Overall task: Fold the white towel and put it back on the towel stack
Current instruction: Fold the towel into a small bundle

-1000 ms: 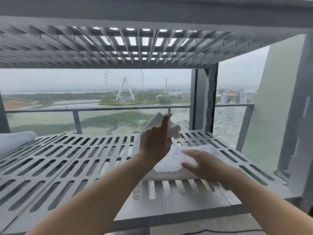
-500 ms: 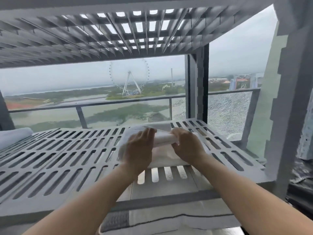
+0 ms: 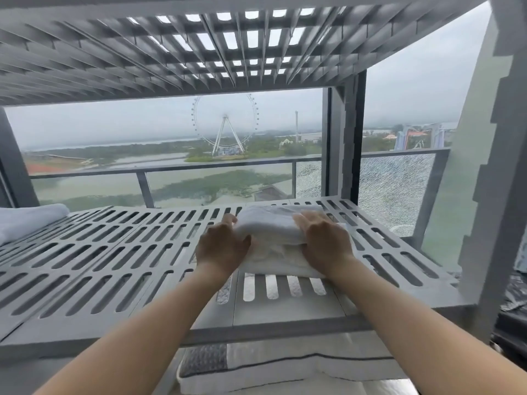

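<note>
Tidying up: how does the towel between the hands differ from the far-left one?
The held towel lies right of centre, gripped by the left hand and right hand; the far-left towel sits untouched, cut off by the frame. Both are white, on the slatted shelf.

You face a grey slatted shelf (image 3: 114,252) in flat overcast daylight; beyond the glass balcony railing (image 3: 199,183), a Ferris wheel (image 3: 225,126) rises over water, beside a shattered pane (image 3: 393,189).
</note>
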